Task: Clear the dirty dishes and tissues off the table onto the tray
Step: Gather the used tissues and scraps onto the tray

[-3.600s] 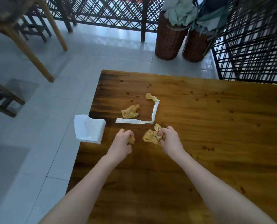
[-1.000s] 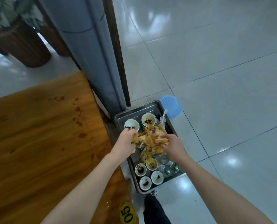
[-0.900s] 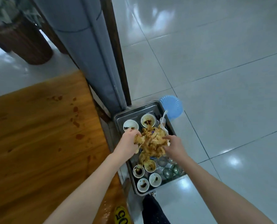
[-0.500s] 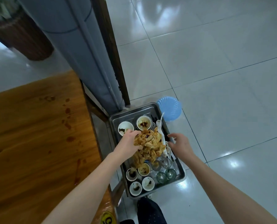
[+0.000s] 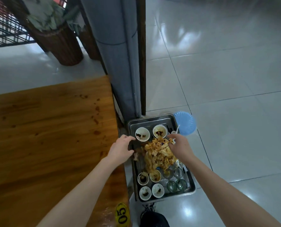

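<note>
A metal tray is noted just beside the right edge of the wooden counter, at the foot of a grey pillar. A heap of brown-stained tissues is found piled in the middle of the tray. Two soiled small bowls are set at the tray's far end, and four more are grouped at the near left corner, beside several empty glasses at the near right. The left hand is held over the tray's left rim, just beside the heap; its fingers are loosely extended towards the nearest far bowl, and nothing is seen in its grip. The right hand is placed on the heap's upper right edge with its fingers bent down into the tissues; whether paper is pinched cannot be told. A blue ribbed disc is seen at the tray's far right corner. A yellow tag marked 05 is fixed at the counter's near corner.
</note>
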The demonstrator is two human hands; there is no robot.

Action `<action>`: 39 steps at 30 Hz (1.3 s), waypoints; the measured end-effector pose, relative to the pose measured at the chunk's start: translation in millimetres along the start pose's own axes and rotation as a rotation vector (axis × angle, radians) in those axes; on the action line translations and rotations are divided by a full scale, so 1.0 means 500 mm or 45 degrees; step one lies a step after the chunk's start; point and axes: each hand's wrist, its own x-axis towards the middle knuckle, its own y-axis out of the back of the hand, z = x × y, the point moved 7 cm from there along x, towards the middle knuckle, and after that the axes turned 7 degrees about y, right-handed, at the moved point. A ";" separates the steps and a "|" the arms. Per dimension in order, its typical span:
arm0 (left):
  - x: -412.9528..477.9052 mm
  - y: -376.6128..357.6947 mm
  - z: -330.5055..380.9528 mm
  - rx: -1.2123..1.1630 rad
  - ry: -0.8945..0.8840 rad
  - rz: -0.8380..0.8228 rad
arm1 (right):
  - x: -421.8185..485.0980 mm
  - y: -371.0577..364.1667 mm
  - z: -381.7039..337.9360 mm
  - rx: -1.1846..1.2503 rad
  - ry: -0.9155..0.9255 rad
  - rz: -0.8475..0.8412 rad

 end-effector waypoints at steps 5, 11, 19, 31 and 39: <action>-0.063 0.053 -0.083 -0.021 0.048 0.104 | -0.026 -0.028 -0.087 -0.062 0.078 -0.015; -0.158 0.099 -0.194 -0.090 0.086 0.200 | -0.084 -0.089 -0.201 -0.088 0.172 -0.034; -0.328 0.131 -0.408 -0.092 0.173 0.281 | -0.208 -0.237 -0.397 -0.286 0.432 -0.106; -0.572 0.201 -0.694 -0.165 0.326 0.485 | -0.391 -0.453 -0.660 -0.477 0.790 -0.088; -0.684 0.221 -0.873 -0.265 0.528 0.563 | -0.439 -0.605 -0.809 -0.506 0.972 -0.198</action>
